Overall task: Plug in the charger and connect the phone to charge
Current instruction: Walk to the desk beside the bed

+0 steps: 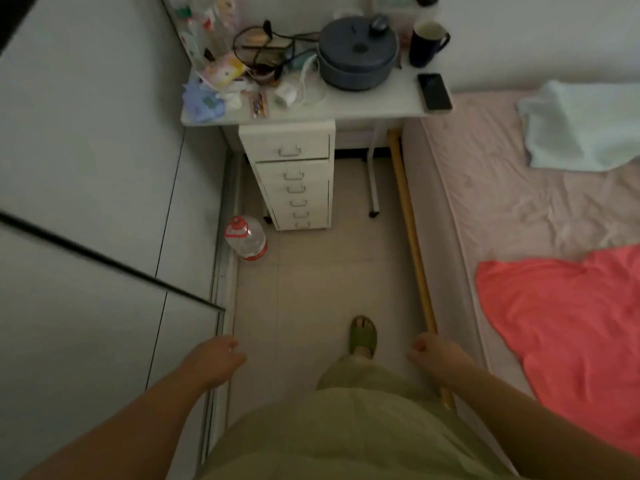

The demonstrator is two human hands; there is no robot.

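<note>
At the bottom of the frame the left hand point(216, 358) and right hand point(437, 358) hang loosely curled, both holding nothing. Far above them, at the upper right corner of the white desk point(363, 105), the phone point(434, 91) lies flat, 1 dark glossy slab, likely rigid, light and slippery, best pinched by its long edges. Upper centre, the white charger point(285, 93) with its pale limp cable point(304, 77) looks light; grip its hard body
</note>
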